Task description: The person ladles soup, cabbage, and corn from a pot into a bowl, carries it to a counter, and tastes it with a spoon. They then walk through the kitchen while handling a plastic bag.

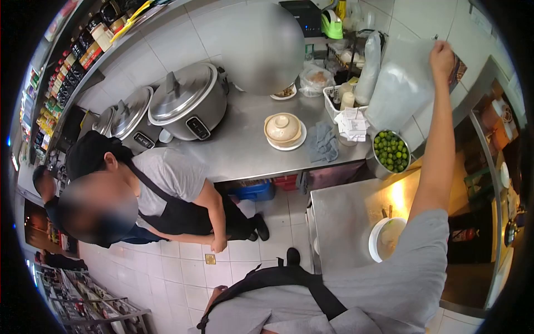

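My right arm is stretched up to the upper right, and my right hand (442,58) is closed at the upper edge of a clear plastic bag (401,78) hanging against the tiled wall. Its fingers are curled at the bag's corner, close to a small hook. Below the bag stands a metal pot of green limes (391,151). My left hand (217,291) hangs low beside my black apron (267,286). Only a small part of it shows, and its fingers are mostly hidden.
A lidded clay pot (282,129) sits on a plate on the steel counter (245,150), with large rice cookers (189,100) to its left. A white bowl (378,240) holding food stands under a warm light. A co-worker in an apron (172,206) stands at left.
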Demonstrator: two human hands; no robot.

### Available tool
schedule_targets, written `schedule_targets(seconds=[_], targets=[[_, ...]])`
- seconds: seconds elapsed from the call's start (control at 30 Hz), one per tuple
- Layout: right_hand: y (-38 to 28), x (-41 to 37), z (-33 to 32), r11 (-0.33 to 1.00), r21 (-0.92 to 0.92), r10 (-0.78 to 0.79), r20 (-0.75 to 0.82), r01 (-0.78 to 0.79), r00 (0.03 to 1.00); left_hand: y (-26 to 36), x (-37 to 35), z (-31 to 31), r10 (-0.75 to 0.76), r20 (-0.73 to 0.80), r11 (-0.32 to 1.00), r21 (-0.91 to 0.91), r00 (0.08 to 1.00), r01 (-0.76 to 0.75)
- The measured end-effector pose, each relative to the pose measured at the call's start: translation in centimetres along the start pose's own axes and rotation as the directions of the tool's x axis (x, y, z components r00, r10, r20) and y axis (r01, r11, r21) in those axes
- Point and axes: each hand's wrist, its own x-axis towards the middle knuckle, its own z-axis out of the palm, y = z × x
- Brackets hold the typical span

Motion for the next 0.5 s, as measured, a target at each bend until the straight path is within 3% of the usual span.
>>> schedule_targets(seconds=[0.1, 0.13, 0.17, 0.23, 0.3, 0.33, 0.37, 0.4, 0.43, 0.47, 0.5], targets=[[-3.8, 0.5, -4.1, 0.985, 0.172, 0.024, -0.163, 0.005, 0.986, 0.7, 0.5, -0.1, 0.036, -0.009, 0.996, 0.084, 0.999, -0.035], [-1.6, 1.5, -2.3, 0.992, 0.062, -0.111, 0.019, 0.110, 0.994, 0.9, 0.6, 0.0, 0.105, 0.037, 0.986, 0.124, 0.994, -0.109], [-2.6, 0.4, -2.7, 0.980, 0.194, -0.068, 0.114, 0.045, 0.991, 2.0, 0.2, -0.2, 0.036, 0.094, 0.994, 0.104, 0.995, -0.045], [-4.6, -3.2, -4.7, 0.891, 0.436, -0.015, 0.310, -0.128, 0.951, 6.9, -1.6, -0.7, 0.264, 0.182, 0.945, 0.147, 0.947, -0.292], [-5.5, -8.2, -7.2, 0.463, 0.789, -0.064, 0.484, -0.404, 0.873, 14.9, -4.5, -0.9, 0.137, 0.370, 0.990, -0.080, 0.919, -0.116], [-8.3, -12.4, -10.0, 0.269, 0.781, -0.071, 0.600, -0.564, 0.797, 15.8, -3.7, -0.4, 0.122, 0.451, 0.987, -0.152, 0.884, -0.059], [-12.8, -17.1, -13.0, 0.252, 0.693, 0.068, 0.684, -0.676, 0.726, 17.8, -3.5, 0.5, 0.079, 0.447, 0.996, -0.065, 0.891, -0.055], [-14.9, -21.9, -14.5, 0.225, 0.634, -0.021, 0.763, -0.740, 0.646, 25.1, -5.9, -0.2, 0.143, 0.492, 0.989, -0.091, 0.859, -0.113], [-14.7, -27.1, -13.7, 0.129, 0.641, -0.427, 0.724, -0.756, 0.541, 26.8, -5.2, 0.7, 0.089, 0.470, 0.994, 0.008, 0.878, -0.105], [-17.3, -33.2, -14.0, 0.273, 0.627, -0.496, 0.741, -0.729, 0.452, 30.7, -6.0, 0.0, 0.288, 0.502, 0.953, -0.062, 0.816, -0.298], [-23.4, -37.4, -17.5, 0.120, 0.605, -0.681, 0.627, -0.787, 0.378, 33.5, -6.2, -0.2, 0.394, 0.449, 0.918, -0.147, 0.802, -0.369]])
